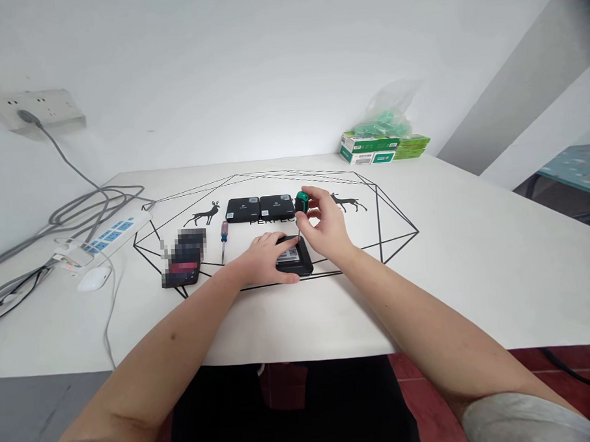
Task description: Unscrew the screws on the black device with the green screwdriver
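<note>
A black flat box (305, 265) with a white label lies face up on the table in front of me. My left hand (263, 257) holds it down from the left, thumb along the near edge, fingers across the top. One finger stretches toward the box's far right corner. Upright over that corner stands a screwdriver (302, 202) with a green and black handle. My right hand (326, 225) grips its handle between thumb and fingers. The shaft runs down to the box's corner; what its tip touches is too small to tell.
Two black boxes (277, 207) lie side by side behind. Left are another screwdriver (224, 233), a phone (185, 258), a white earphone case (94, 278) and a power strip (117, 234) with cables. Green boxes (372, 143) under a plastic bag (387, 116) stand by the wall.
</note>
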{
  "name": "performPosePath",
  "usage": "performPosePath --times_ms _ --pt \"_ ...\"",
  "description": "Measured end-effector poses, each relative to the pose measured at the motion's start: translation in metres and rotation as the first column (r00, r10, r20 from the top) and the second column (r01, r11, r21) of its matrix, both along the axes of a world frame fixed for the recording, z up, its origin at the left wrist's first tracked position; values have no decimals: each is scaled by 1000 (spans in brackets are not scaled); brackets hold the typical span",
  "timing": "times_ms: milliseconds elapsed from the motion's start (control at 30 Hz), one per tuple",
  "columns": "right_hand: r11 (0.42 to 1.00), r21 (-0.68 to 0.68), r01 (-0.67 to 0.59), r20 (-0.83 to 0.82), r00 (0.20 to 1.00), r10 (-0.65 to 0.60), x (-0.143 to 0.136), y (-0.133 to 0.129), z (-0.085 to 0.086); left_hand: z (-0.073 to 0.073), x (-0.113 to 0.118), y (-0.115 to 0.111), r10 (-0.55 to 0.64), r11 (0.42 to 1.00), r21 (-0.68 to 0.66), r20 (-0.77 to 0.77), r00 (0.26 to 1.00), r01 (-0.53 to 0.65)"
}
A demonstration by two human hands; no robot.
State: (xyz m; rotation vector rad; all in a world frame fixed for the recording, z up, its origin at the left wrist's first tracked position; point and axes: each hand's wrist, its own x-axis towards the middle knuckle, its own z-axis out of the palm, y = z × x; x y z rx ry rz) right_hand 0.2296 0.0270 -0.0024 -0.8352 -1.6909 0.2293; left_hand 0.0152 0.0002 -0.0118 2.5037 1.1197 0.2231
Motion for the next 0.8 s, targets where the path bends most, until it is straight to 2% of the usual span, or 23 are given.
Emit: performPosePath --times_ms 467,800 --pt "1000 12 3 -11 1000 -3 0 1 -1 0 -1 -1 -2 1000 -11 5 1000 2" --pt "1000 20 13 -75 997 -12 0 1 -1 1 0 -2 5 1000 -11 -6 1000 -5"
